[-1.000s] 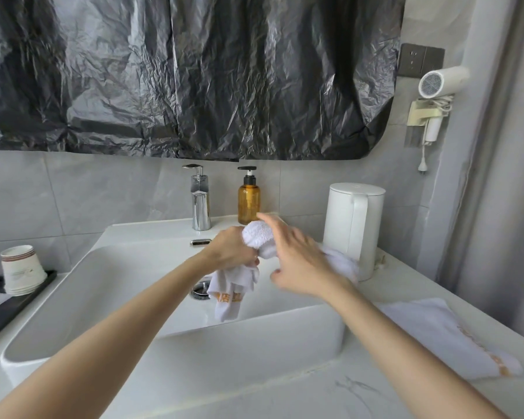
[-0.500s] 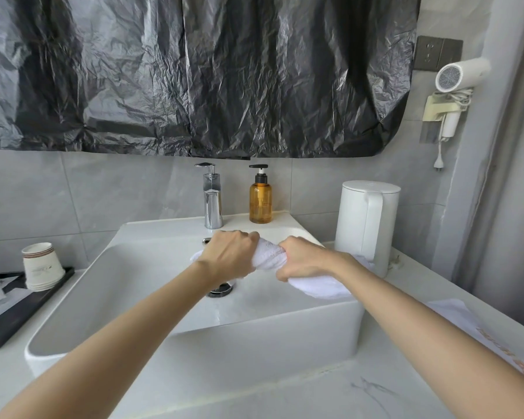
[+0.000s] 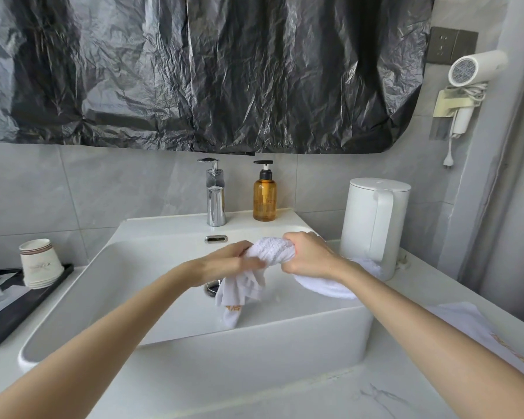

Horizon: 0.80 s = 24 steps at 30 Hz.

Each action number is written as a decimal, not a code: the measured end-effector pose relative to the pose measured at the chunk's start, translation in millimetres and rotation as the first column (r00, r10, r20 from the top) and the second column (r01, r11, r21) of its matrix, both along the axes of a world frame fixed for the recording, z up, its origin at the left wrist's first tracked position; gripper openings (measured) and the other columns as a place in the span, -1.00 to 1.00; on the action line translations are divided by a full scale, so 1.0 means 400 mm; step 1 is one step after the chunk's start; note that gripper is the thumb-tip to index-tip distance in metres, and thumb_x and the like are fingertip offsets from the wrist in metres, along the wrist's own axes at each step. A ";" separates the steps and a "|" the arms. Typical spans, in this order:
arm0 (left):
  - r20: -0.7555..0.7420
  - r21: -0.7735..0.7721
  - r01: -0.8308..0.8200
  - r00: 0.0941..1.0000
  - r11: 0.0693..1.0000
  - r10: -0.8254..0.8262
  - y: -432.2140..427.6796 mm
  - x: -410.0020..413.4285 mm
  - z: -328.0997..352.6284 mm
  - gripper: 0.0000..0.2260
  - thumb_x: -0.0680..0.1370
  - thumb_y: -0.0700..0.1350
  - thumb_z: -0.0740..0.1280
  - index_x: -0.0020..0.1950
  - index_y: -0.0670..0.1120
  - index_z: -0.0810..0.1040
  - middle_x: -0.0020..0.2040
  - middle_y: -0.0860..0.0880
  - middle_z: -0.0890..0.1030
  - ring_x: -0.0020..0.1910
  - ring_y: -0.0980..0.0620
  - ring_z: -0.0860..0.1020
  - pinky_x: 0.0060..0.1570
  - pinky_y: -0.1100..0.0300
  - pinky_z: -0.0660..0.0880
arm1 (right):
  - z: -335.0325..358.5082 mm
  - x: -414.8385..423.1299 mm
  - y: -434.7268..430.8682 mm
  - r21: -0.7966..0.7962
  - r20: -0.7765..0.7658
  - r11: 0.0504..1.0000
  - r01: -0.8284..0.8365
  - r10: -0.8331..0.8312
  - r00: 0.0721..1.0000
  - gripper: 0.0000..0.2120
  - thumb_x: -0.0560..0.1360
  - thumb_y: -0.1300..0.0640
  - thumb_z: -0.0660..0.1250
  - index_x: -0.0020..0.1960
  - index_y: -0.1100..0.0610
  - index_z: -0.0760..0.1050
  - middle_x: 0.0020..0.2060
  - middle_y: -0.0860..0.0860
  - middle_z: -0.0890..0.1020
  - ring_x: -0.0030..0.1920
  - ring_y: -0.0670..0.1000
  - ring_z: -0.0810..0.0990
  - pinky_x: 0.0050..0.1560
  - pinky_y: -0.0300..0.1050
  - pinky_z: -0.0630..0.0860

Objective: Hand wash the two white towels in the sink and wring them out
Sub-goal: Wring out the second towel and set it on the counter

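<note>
Newly dropped, one end of the towel [image 3: 274,252] is dangling over the sink [image 3: 254,340]; left hand [image 3: 224,263] and right hand [image 3: 310,257] are both gripping its twisted middle.

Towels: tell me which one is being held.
The twisted towel over the sink, gripped by left hand and right hand; the flat towel lies untouched on the counter, far right.
</note>
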<state>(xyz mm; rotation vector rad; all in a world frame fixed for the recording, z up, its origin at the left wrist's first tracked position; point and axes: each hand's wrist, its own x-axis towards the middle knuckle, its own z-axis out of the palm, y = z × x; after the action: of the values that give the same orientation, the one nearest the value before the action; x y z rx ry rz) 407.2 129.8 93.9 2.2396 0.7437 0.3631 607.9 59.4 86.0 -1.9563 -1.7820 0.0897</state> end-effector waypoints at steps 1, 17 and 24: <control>0.050 -0.109 0.054 0.998 0.993 -0.049 0.004 -0.007 0.003 -0.74 0.42 0.09 0.39 -0.01 -0.03 0.50 -0.14 0.06 0.55 -0.12 0.10 0.54 -0.11 0.25 0.42 | 0.001 -0.001 0.001 0.026 0.016 1.000 -0.004 0.003 1.000 -0.81 0.24 0.09 0.33 -0.24 -0.01 0.32 -0.28 -0.04 0.55 -0.19 0.08 0.52 -0.22 -0.03 0.47; -0.104 0.252 -0.107 0.985 0.962 0.137 0.037 0.026 -0.035 -0.72 0.38 0.11 0.51 -0.05 0.00 0.57 -0.12 0.02 0.67 -0.08 -0.02 0.63 -0.01 0.05 0.56 | -0.010 0.008 0.012 -0.081 0.041 0.996 -0.023 0.026 0.999 -0.64 0.19 0.03 0.47 -0.41 0.09 0.26 -0.49 -0.04 0.32 -0.40 0.01 0.25 -0.38 -0.10 0.19; -0.115 0.799 -0.066 0.959 0.597 0.260 0.010 0.027 -0.072 -0.71 0.51 0.20 0.30 0.11 0.06 0.47 0.02 0.06 0.62 0.01 -0.11 0.57 -0.18 0.14 0.34 | -0.003 -0.002 -0.004 -0.429 -0.224 0.898 -0.096 -0.003 0.975 -0.70 0.26 0.13 0.47 -0.35 0.08 0.31 -0.48 -0.06 0.39 -0.43 0.01 0.37 -0.40 -0.19 0.23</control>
<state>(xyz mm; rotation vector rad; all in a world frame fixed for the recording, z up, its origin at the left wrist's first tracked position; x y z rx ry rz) 417.8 133.6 65.3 3.1077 1.0603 0.6395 607.0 58.0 84.6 -2.0981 -1.7694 0.7571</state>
